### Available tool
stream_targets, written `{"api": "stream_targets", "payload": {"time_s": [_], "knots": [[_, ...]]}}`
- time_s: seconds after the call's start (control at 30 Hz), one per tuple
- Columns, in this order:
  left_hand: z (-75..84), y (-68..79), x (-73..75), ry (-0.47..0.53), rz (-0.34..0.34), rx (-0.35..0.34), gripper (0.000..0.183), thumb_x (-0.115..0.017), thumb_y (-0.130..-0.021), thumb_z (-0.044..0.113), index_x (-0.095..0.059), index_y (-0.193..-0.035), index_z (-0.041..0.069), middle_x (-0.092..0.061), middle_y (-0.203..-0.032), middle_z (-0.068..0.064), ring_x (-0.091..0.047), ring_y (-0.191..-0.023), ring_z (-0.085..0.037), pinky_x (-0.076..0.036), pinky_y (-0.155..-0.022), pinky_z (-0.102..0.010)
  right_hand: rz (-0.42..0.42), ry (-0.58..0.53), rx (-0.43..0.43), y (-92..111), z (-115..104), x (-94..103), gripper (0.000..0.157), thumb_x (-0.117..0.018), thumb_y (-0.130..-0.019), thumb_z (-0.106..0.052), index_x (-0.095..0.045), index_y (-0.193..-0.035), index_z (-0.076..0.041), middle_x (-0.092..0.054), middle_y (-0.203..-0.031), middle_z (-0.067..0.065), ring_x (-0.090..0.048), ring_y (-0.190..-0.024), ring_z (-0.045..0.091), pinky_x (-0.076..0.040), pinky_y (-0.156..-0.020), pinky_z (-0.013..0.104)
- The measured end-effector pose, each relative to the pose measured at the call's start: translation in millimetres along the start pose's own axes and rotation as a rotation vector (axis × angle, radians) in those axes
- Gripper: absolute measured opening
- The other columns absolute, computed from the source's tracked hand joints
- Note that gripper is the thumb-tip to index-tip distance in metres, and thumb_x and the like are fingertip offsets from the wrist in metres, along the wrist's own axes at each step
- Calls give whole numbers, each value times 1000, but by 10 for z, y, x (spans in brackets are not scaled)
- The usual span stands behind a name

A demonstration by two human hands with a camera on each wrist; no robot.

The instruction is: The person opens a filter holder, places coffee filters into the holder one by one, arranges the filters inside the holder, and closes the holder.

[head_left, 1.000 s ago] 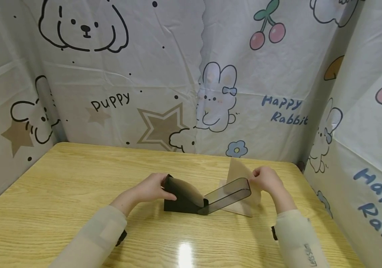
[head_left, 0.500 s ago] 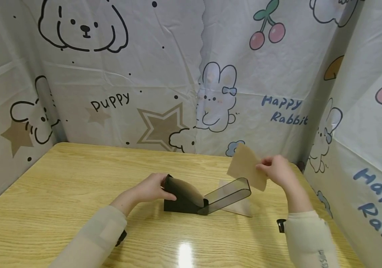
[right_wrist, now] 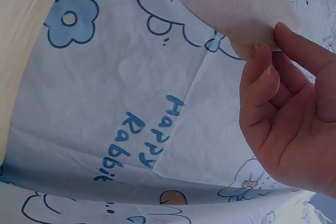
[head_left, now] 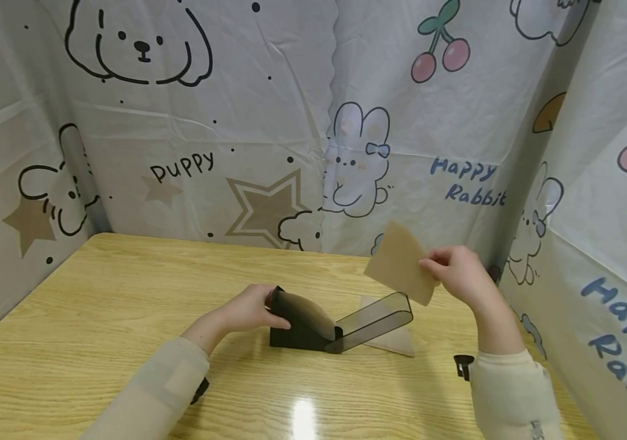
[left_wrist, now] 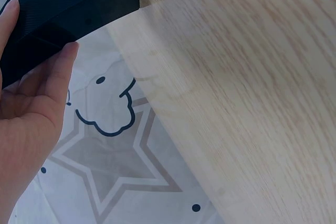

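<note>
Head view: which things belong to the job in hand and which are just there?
Likely the job:
black box, held by the left hand
open tinted lid
brown sheet, pinched by the right hand
flat paper, partly behind the lid

Just there:
wooden table
printed curtain

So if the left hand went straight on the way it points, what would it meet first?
The black holder that the left hand grips comes first; beyond it, roughly in line, probably the see-through cover, though depth is unclear.
</note>
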State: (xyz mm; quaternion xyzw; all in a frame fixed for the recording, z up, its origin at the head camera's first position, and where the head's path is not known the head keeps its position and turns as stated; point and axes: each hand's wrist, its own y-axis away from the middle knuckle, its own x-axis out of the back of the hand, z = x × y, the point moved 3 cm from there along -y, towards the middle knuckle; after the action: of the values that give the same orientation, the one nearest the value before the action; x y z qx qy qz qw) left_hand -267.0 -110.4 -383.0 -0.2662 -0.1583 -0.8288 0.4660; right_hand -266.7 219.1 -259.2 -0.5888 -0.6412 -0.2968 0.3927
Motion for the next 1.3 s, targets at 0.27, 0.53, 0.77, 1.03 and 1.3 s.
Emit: {"api": "stream_targets", "payload": {"time_s": [0.27,0.53,0.77,1.03,1.3], "knots": [[-9,-2,-1,-3,-3,-6,22,-76,-78,17,-58,-88,7,-64,-84,-1,-56,-74,-12,-48,-68,-29,38,-27,21,57,-151,41,27,-56,-94,-21,-67,-101,3,-67,-90,14,-56,-78,20,-44,-66,28],[9,5,8,-3,-1,4,22,-76,-78,16,-57,-87,7,-63,-83,-1,-55,-73,-12,-47,-68,-29,57,-46,106,91,-376,-65,21,-59,-92,-15,-68,-95,4,-67,-84,13,-54,-73,18,-44,-63,27],[-6,-4,0,4,-4,-1,23,-76,-78,16,-57,-86,7,-63,-82,-1,-54,-73,-12,-47,-67,-29,18,-38,140,72,-517,-262,18,-60,-91,-14,-70,-92,1,-67,-82,11,-52,-70,17,-43,-62,27],[-3,-3,-4,9,-1,-1,23,-76,-78,15,-57,-86,7,-63,-82,-1,-55,-73,-12,-47,-68,-29,-8,-27,146,39,-610,-454,17,-61,-90,-16,-71,-92,-2,-67,-83,8,-52,-70,16,-43,-61,26],[-6,-9,-5,4,2,-13,22,-76,-78,14,-58,-88,6,-64,-83,-2,-56,-72,-11,-48,-68,-28,-41,-12,165,24,-684,-639,15,-61,-90,-16,-70,-85,-6,-63,-74,4,-47,-62,14,-39,-55,26]]}}
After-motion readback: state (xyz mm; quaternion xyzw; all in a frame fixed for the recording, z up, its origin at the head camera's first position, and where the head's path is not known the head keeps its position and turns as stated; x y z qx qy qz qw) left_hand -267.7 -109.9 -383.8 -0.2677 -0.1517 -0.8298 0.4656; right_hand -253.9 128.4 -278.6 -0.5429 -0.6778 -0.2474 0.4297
